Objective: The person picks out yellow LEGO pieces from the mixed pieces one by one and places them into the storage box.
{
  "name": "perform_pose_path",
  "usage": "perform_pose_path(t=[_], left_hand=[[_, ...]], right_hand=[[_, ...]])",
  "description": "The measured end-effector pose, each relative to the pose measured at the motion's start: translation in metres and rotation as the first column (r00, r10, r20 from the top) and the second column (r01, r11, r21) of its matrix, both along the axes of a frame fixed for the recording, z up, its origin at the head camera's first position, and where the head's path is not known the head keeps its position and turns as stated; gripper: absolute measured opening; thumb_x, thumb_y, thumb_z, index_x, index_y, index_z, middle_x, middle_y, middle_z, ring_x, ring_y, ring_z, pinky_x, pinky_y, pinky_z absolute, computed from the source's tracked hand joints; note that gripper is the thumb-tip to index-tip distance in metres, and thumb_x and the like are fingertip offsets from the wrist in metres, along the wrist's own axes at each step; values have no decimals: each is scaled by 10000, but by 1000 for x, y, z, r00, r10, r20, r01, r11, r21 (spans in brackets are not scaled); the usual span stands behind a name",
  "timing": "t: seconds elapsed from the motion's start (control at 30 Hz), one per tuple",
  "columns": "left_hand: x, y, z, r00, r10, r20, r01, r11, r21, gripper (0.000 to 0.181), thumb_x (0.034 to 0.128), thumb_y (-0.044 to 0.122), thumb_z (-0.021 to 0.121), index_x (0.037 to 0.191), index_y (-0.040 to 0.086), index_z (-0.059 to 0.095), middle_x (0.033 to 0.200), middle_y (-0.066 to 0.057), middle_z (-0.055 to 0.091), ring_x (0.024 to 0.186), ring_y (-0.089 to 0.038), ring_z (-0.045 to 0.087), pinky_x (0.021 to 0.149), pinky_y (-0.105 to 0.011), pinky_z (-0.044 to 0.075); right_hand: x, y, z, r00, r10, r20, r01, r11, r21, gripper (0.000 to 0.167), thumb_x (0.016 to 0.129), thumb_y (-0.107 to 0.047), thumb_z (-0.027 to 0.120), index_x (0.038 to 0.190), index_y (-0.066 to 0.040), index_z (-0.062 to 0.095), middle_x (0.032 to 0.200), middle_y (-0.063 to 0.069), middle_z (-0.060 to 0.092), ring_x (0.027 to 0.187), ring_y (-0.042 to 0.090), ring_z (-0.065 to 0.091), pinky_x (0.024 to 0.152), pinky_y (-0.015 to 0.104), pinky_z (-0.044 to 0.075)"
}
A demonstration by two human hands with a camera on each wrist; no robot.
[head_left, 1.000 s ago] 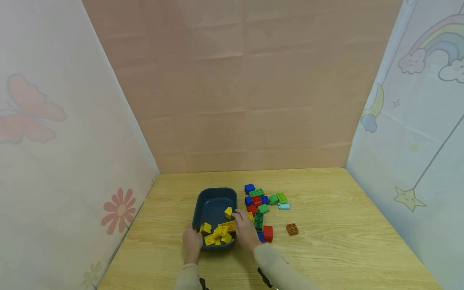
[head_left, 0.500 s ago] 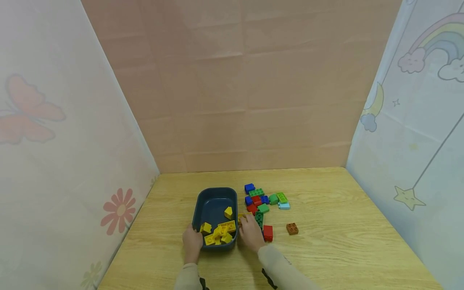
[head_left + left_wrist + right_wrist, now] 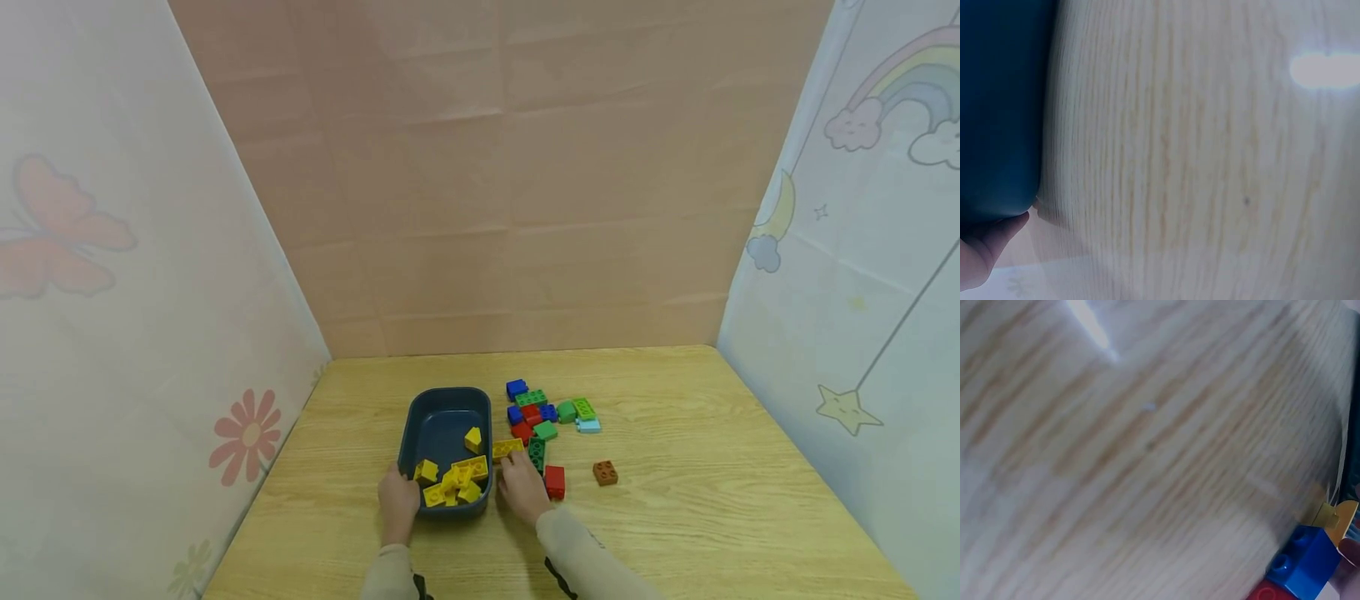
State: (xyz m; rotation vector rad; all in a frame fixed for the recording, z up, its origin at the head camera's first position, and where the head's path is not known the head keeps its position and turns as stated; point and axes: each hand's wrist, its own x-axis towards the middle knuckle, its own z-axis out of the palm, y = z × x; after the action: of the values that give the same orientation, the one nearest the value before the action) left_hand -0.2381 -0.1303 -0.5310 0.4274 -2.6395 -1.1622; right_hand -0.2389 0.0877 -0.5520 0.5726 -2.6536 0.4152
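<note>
At the near left corner of a dark blue tray (image 3: pixel 444 400), my left hand (image 3: pixel 398 502) grips the rim. Its finger (image 3: pixel 1007 231) lies against the outside of the tray in the left wrist view. Several yellow bricks (image 3: pixel 455 485) lie in the tray. My right hand (image 3: pixel 522 486) is low on the table beside the tray's right side, fingers bent downward. A long yellow brick (image 3: pixel 507 448) lies just beyond the fingertips. In the right wrist view, the fingers touch a yellow piece with a rounded end (image 3: pixel 1336 520); whether they pinch it is hidden.
A blue brick (image 3: pixel 1304 562) sits close by the right fingers. Red (image 3: pixel 554 482) and dark green (image 3: pixel 536 455) bricks lie to the right. Several blue, green and red bricks (image 3: pixel 531 415) are scattered farther back. A brown brick (image 3: pixel 604 472) lies apart at the right.
My right hand has moved from above the tray's right rim onto the table, then slightly back, uncovering the long yellow brick. My left hand and the tray have stayed put.
</note>
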Motion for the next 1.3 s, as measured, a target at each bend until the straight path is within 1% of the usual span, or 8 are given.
perform_pose_path(t=[0.1,0.37,0.6,0.77,0.93,1.07,1.2,1.3], left_hand=[[0,1,1,1000,3,4,-3,1000,-4,321,755,-82,486,1064,-168,502,924,-315,579,883,-442,551,696,-490,466],[0,1,1,1000,10,-17,-11,1000,-16,198,741,-85,498,931,-129,531,839,-279,593,828,-435,563,661,-487,466],[-1,1,0,1000,10,-10,-10,1000,-9,268,746,-89,493,1004,-156,522,890,-305,587,860,-444,555,688,-494,464],[0,1,1,1000,12,2,-12,1000,-2,277,759,-86,487,1025,-158,513,913,-317,579,876,-450,549,696,-495,463],[0,0,-1,1000,14,-11,-14,1000,-6,295,751,-87,490,1036,-162,510,901,-319,581,862,-455,551,686,-497,465],[0,0,-1,1000,14,-8,-14,1000,-5,346,740,-90,488,1076,-172,498,914,-318,583,869,-451,552,693,-496,465],[0,0,-1,1000,15,-13,-15,1000,-7,300,723,-96,487,1016,-158,519,877,-302,594,838,-443,562,664,-487,471],[0,1,-1,1000,17,-20,-17,1000,-9,244,721,-97,491,958,-142,529,852,-289,598,820,-438,566,648,-481,473]], right_hand=[[0,0,0,1000,-2,21,2,1000,15,153,738,-84,681,846,2,616,816,90,513,761,213,473,701,313,453],[0,0,0,1000,15,8,-16,999,42,85,753,-28,654,824,7,626,828,106,514,772,220,483,710,320,464],[2,0,3,1000,22,22,-23,998,58,94,752,38,642,846,34,643,877,130,520,801,230,490,731,324,469],[2,0,3,999,36,-6,-36,995,90,109,722,63,658,826,35,646,847,128,518,772,228,487,711,322,463],[2,0,3,998,48,-26,-46,994,96,117,715,66,662,824,27,646,827,120,513,747,219,489,691,320,457],[3,0,4,999,46,-12,-44,995,91,137,718,83,652,845,31,640,810,108,488,734,206,479,676,312,459],[4,-1,3,999,35,16,-36,996,87,156,722,100,643,865,38,631,817,104,458,737,199,454,665,304,461],[5,-1,3,999,40,10,-41,996,80,152,719,111,639,853,42,624,824,110,454,739,202,447,647,302,463]])
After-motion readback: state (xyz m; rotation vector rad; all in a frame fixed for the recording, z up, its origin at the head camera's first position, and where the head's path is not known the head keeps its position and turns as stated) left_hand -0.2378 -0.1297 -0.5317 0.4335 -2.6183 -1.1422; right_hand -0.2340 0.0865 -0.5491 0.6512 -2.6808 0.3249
